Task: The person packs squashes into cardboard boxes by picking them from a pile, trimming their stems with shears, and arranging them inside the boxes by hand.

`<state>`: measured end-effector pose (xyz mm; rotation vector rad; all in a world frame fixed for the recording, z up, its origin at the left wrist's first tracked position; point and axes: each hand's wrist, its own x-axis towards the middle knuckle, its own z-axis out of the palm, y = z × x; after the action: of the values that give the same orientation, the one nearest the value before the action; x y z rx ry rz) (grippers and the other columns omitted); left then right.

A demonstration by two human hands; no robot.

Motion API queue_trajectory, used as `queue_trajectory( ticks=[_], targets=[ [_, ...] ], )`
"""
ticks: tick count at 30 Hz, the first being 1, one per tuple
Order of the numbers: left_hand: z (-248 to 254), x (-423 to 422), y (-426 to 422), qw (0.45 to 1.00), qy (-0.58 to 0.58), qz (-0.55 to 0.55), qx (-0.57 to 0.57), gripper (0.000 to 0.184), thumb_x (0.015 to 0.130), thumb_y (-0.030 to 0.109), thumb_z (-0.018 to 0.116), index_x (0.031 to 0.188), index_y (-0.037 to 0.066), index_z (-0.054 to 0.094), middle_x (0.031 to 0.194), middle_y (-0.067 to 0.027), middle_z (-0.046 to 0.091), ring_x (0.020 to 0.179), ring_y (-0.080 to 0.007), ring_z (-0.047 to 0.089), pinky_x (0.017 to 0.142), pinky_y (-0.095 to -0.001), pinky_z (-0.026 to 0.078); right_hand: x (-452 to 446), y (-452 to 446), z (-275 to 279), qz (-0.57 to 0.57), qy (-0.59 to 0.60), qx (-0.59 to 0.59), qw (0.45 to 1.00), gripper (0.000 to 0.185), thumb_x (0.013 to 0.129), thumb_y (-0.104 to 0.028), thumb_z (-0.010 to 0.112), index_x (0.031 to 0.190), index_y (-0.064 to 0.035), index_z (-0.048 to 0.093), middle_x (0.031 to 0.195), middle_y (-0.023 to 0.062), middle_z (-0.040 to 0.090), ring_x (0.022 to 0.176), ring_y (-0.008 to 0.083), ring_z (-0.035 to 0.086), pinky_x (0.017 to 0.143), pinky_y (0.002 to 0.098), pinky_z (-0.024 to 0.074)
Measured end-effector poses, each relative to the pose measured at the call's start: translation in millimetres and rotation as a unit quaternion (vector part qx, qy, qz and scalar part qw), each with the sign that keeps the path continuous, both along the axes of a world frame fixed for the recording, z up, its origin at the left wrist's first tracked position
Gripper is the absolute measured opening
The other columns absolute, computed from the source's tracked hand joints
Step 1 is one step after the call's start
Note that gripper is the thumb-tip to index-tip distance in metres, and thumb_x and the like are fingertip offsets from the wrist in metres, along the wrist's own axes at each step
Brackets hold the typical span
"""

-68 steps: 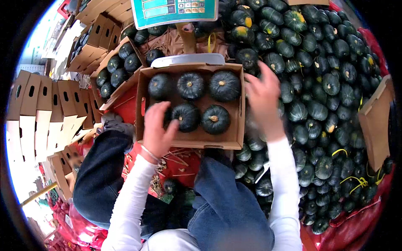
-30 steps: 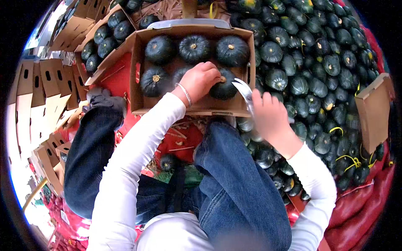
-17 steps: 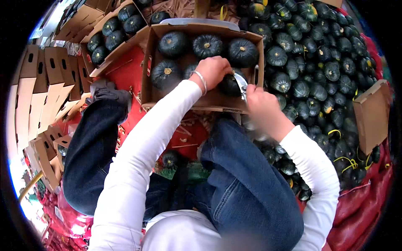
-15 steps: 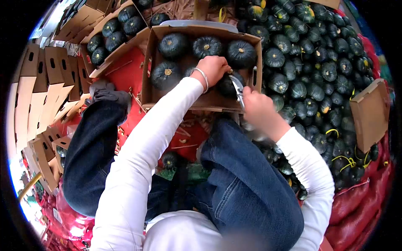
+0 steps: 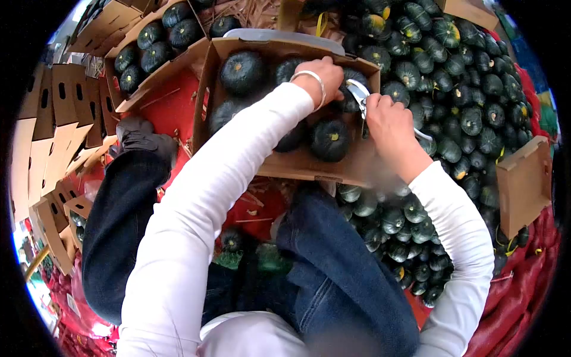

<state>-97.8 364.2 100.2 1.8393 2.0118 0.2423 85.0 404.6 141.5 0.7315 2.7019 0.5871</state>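
Observation:
My right hand (image 5: 389, 122) is wrapped around pruning shears (image 5: 358, 95), whose pale curved blade points up and left. The blade is close to the upper-right pumpkin (image 5: 351, 106), a dark green one partly covered by the tool and my left hand (image 5: 324, 77). My left hand wears a silver bracelet, and its fingers are curled together beside that pumpkin; what they hold, if anything, is hidden. All this is inside an open cardboard box (image 5: 291, 165) with two rows of pumpkins. The lower-right pumpkin (image 5: 330, 140) shows a short pale stem stub.
A large heap of dark green pumpkins (image 5: 452, 113) lies to the right. Another box of pumpkins (image 5: 156, 55) stands at upper left, above upright cardboard boxes (image 5: 62, 113). A cardboard piece (image 5: 523, 184) rests against the heap. Red sheeting (image 5: 172, 107) covers the floor.
Both hands have moved up from the lower-right pumpkin to the upper-right one, the right hand still holding the shears. The lower-right pumpkin is now uncovered. The view has shifted slightly.

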Motion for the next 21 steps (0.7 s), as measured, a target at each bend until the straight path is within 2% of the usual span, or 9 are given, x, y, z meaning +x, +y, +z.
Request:
queue_trajectory(
  ticks=[3, 6, 9, 11, 13, 15, 17, 19, 21],
  targets=[
    [-5, -2, 0, 1.0, -0.012, 0.007, 0.012, 0.042, 0.078, 0.038, 0.073, 0.099, 0.002, 0.066, 0.105, -0.0177, 0.062, 0.098, -0.036, 0.061, 0.088, -0.0421, 0.049, -1, -1, -1, -0.115, 0.05, -0.175, 0.977, 0.026, 0.076, -0.011, 0.063, 0.098, 0.0011, 0.054, 0.082, 0.0181, 0.063, 0.083, 0.0339, 0.066, 0.074, 0.0433, 0.0524],
    [-12, -17, -6, 0.993, -0.086, 0.022, 0.075, 0.045, 0.079, 0.035, 0.073, 0.108, 0.002, 0.065, 0.105, -0.0205, 0.063, 0.099, -0.0377, 0.06, 0.09, -0.0422, 0.048, -8, 12, 5, -0.233, 0.185, -0.375, 0.878, 0.027, 0.076, -0.011, 0.06, 0.097, 0.0039, 0.051, 0.087, 0.0298, 0.062, 0.089, 0.0466, 0.06, 0.079, 0.0494, 0.0492],
    [10, -71, -55, 0.953, -0.217, 0.155, 0.144, 0.034, 0.083, 0.023, 0.069, 0.106, -0.001, 0.066, 0.097, -0.019, 0.068, 0.09, -0.0319, 0.065, 0.084, -0.0366, 0.051, 3, -13, 31, -0.293, 0.261, -0.429, 0.813, 0.025, 0.077, -0.01, 0.059, 0.098, 0.0012, 0.05, 0.087, 0.0295, 0.062, 0.089, 0.0448, 0.061, 0.077, 0.0515, 0.0481],
    [11, -121, -94, 0.928, -0.223, 0.186, 0.232, 0.028, 0.083, 0.02, 0.065, 0.101, -0.001, 0.067, 0.09, -0.0195, 0.068, 0.082, -0.0295, 0.067, 0.075, -0.0345, 0.053, 3, -39, 43, -0.265, 0.201, -0.43, 0.839, 0.025, 0.079, -0.01, 0.058, 0.101, -0.0006, 0.05, 0.085, 0.0282, 0.062, 0.087, 0.0424, 0.062, 0.074, 0.0502, 0.0493],
    [20, -153, -132, 0.954, -0.153, 0.184, 0.18, 0.025, 0.084, 0.018, 0.064, 0.1, -0.001, 0.066, 0.09, -0.0189, 0.068, 0.082, -0.0279, 0.068, 0.075, -0.0331, 0.053, 3, -62, 32, -0.151, 0.159, -0.397, 0.891, 0.035, 0.076, -0.008, 0.063, 0.107, -0.0016, 0.047, 0.09, 0.0234, 0.061, 0.086, 0.04, 0.063, 0.069, 0.0468, 0.0527],
    [30, -149, -161, 0.958, -0.185, 0.2, 0.085, 0.029, 0.082, 0.018, 0.066, 0.105, -0.001, 0.064, 0.089, -0.0178, 0.067, 0.082, -0.0283, 0.066, 0.075, -0.0345, 0.053, -10, -86, 17, -0.043, 0.148, -0.326, 0.933, 0.042, 0.073, -0.008, 0.066, 0.11, -0.0014, 0.047, 0.091, 0.0184, 0.058, 0.084, 0.0368, 0.063, 0.068, 0.045, 0.054],
    [49, -127, -179, 0.986, -0.087, 0.137, 0.034, 0.038, 0.083, 0.016, 0.067, 0.117, 0.0, 0.058, 0.087, -0.0167, 0.065, 0.082, -0.0268, 0.065, 0.076, -0.0342, 0.053, -30, -100, 6, 0.061, 0.146, -0.27, 0.95, 0.046, 0.071, -0.008, 0.067, 0.113, -0.0001, 0.051, 0.088, 0.0138, 0.058, 0.078, 0.0288, 0.064, 0.064, 0.0375, 0.0546],
    [43, -104, -189, 0.998, -0.005, 0.059, 0.036, 0.051, 0.08, 0.02, 0.071, 0.124, 0.001, 0.052, 0.099, -0.0211, 0.06, 0.091, -0.0341, 0.063, 0.081, -0.037, 0.052, -47, -108, 0, 0.099, 0.135, -0.224, 0.96, 0.045, 0.07, -0.009, 0.067, 0.112, 0.0, 0.052, 0.088, 0.013, 0.058, 0.077, 0.0281, 0.064, 0.062, 0.0368, 0.0542],
    [40, -82, -191, 0.996, -0.006, 0.083, -0.018, 0.06, 0.078, 0.027, 0.074, 0.125, -0.001, 0.049, 0.116, -0.022, 0.052, 0.101, -0.0406, 0.058, 0.084, -0.0421, 0.051, -57, -110, 0, 0.104, 0.122, -0.23, 0.96, 0.045, 0.072, -0.01, 0.066, 0.113, 0.0001, 0.052, 0.088, 0.0135, 0.058, 0.077, 0.0287, 0.064, 0.061, 0.0373, 0.0541]
  ],
)
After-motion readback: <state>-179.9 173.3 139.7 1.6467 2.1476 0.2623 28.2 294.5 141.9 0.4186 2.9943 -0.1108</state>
